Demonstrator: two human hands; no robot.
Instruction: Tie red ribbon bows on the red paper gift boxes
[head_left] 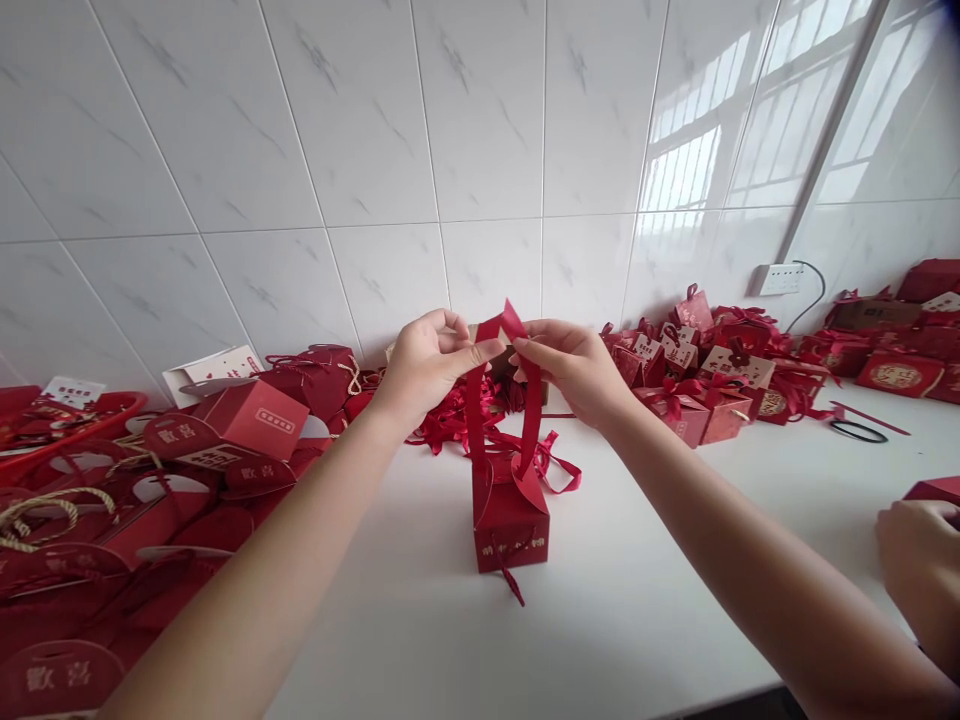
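A small red gift box [511, 515] stands upright on the white table, with pale characters and a dark red tassel [512, 585] on its front. From its top a red ribbon [531, 415] rises in two strands. My left hand [431, 360] pinches one strand above the box, thumb pressed to the fingers. My right hand [570, 362] pinches the other strand close beside it. Between the hands the ribbon crosses, and one end points up. The fingers partly hide where the strands meet.
Red boxes with rope handles [225, 430] crowd the left. Loose red ribbons [450, 425] lie behind the box. Ribboned boxes [712, 370] are piled at back right, near a black ring [859, 431] and a power socket [778, 279]. Another person's hand [919, 560] rests at the right edge.
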